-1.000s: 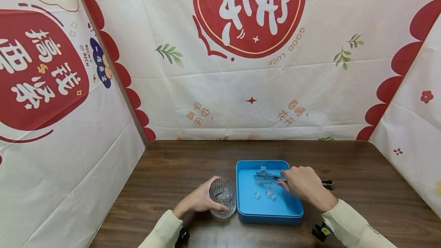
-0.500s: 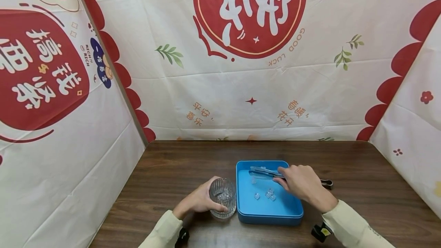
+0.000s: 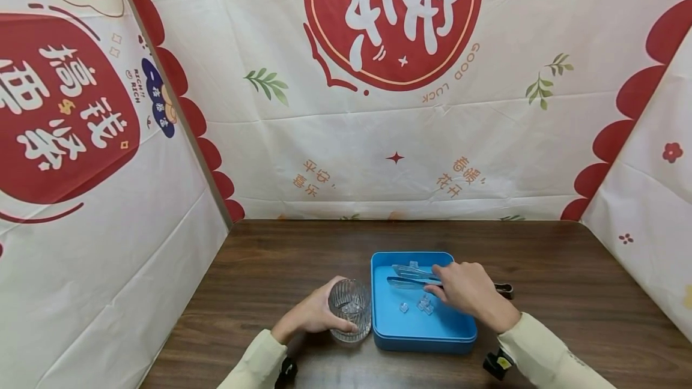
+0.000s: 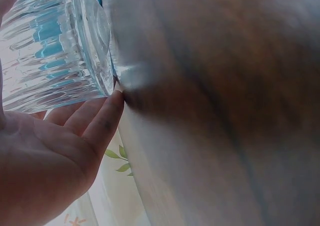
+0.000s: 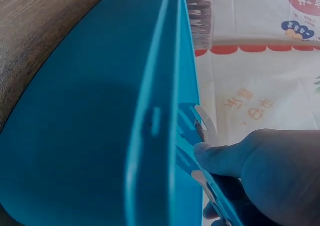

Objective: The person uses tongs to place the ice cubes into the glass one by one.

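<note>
My left hand (image 3: pixel 316 314) holds a ribbed clear glass (image 3: pixel 349 311) standing on the table, fingers and thumb around its side. Clear cubes (image 3: pixel 351 308) lie in the bottom of the glass. In the left wrist view the fingertips (image 4: pixel 104 117) reach the glass base. My right hand (image 3: pixel 469 290) grips metal tongs (image 3: pixel 413 278) over a blue tray (image 3: pixel 427 336), their two arms spread apart. Several clear cubes (image 3: pixel 424 304) lie on the tray floor, one (image 3: pixel 403 307) apart from the cluster. Another cube (image 3: pixel 413 263) sits behind the far arm. Whether one lies between the tips I cannot tell.
The brown wooden table (image 3: pixel 281 257) carries the tray, whose left wall is right beside the glass. White printed cloth (image 3: pixel 400 137) hangs behind the table and on both sides. The raised tray wall (image 5: pixel 160 110) fills much of the right wrist view.
The tongs have spread apart, and their tips have shifted a little left. My right hand has moved slightly left with them. The left hand and glass stay in place.
</note>
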### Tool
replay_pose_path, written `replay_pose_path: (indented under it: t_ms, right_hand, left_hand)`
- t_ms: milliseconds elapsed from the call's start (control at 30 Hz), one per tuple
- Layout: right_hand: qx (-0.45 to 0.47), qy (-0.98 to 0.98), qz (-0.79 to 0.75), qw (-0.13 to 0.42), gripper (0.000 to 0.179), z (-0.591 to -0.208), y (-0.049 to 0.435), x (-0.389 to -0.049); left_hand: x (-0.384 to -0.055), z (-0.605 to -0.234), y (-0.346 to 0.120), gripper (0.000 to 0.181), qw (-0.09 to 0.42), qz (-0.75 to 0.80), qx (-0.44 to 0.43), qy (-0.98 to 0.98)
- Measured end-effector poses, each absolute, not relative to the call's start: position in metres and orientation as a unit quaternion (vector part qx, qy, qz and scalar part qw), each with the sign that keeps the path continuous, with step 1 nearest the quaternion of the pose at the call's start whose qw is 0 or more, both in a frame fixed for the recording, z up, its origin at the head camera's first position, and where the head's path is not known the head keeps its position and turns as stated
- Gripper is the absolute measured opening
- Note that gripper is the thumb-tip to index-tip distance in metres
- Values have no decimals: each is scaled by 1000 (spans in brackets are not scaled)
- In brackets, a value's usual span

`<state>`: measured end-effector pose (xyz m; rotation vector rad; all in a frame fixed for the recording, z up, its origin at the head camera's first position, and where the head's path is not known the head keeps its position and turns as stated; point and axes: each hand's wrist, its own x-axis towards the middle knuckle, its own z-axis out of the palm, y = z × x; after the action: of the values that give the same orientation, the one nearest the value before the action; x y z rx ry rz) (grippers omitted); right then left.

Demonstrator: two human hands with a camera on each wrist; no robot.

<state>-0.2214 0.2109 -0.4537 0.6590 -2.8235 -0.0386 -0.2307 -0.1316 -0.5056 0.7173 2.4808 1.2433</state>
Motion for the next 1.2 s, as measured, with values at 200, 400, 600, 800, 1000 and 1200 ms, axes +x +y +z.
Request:
replay_pose_path:
  t_ms: [200, 400, 600, 800, 1000, 1200]
  right_hand:
    - [207, -975, -14, 84, 49, -457, 205, -223]
    - [190, -979, -9, 73, 62, -456, 204, -223]
    - [182, -982, -3, 60, 63, -456, 202, -222]
    - [182, -982, -1, 53, 61, -459, 202, -222]
    - [187, -980, 1, 61, 50, -461, 202, -223]
    - [198, -976, -2, 85, 44, -462, 202, -223]
  left_hand:
    - [-231, -506, -132, 82, 134, 431, 247, 858]
    - [-231, -506, -132, 81, 130, 429, 250, 858]
    - [-230, -505, -131, 80, 127, 434, 254, 855]
    - [-229, -506, -131, 79, 129, 439, 254, 852]
    - [-230, -506, -131, 79, 129, 438, 254, 853]
    - [-230, -505, -131, 79, 129, 435, 256, 854]
